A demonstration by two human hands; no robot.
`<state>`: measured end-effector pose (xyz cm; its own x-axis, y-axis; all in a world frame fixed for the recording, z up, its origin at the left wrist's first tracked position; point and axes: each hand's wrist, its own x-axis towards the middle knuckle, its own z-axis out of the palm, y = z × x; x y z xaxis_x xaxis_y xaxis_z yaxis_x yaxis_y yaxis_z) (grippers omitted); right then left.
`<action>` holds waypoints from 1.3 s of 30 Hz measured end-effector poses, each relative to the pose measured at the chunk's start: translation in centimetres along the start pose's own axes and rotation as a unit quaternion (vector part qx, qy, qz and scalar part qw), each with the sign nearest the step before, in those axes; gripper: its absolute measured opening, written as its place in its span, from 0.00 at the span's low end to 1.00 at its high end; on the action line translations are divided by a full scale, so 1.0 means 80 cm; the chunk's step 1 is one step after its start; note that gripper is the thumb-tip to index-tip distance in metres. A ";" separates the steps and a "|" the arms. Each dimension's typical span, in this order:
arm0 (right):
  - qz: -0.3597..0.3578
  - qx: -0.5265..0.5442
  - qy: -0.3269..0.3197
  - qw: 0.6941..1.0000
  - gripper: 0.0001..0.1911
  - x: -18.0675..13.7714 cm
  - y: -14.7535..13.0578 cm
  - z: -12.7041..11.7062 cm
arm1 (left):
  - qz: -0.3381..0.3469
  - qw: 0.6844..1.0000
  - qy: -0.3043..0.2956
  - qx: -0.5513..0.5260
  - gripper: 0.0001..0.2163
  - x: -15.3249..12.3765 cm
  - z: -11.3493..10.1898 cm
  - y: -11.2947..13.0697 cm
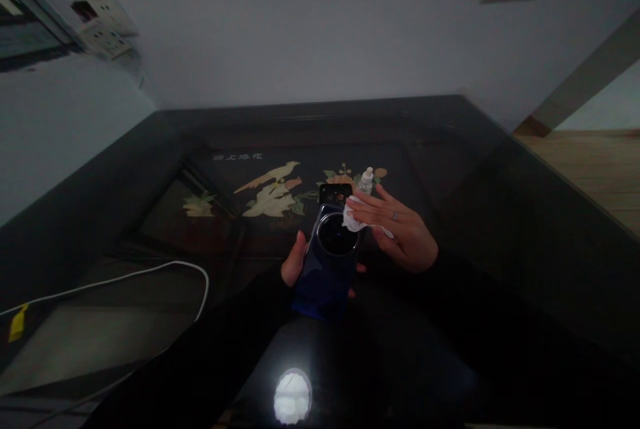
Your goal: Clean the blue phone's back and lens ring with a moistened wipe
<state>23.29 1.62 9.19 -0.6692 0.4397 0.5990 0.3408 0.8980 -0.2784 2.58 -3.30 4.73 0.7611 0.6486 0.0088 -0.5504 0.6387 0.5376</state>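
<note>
In the head view, the left hand (pixel 294 263) holds a blue phone (pixel 323 285), whose back side is turned up to the camera. The grip of this hand is closed around the phone: the thumb is at the left edge, and some fingertips come out at the right edge. The phone is tilted a little, above the near part of the dark, shiny desk (pixel 440 149), and its big round camera part (pixel 339 234) is at the far end. The right hand (pixel 404 232), with a ring on one finger, has its grip pinching a white cloth (pixel 352 217) between the long, nearly straight fingers and the thumb. The cloth covers the upper right edge of the camera part. Just behind the phone is a small black object (pixel 335 193); I cannot tell what it is. Near the fingers of the right hand stands a small clear bottle (pixel 366 182) with a white top. Around these things, the desk shows a picture of a bird (pixel 270 177) and flowers. On the left side runs a white cable (pixel 135 273), with a yellow tag (pixel 18 323) on it.
</note>
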 end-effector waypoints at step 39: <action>-0.050 -0.103 -0.034 0.993 0.18 -0.008 -0.003 0.012 | 0.088 0.988 0.113 -0.053 0.40 0.004 -0.005 0.013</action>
<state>23.01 1.13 8.20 -0.7477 0.3544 0.5615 0.3933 0.9177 -0.0556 2.11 -2.27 4.98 0.5604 0.8221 -0.1001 -0.7097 0.5390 0.4537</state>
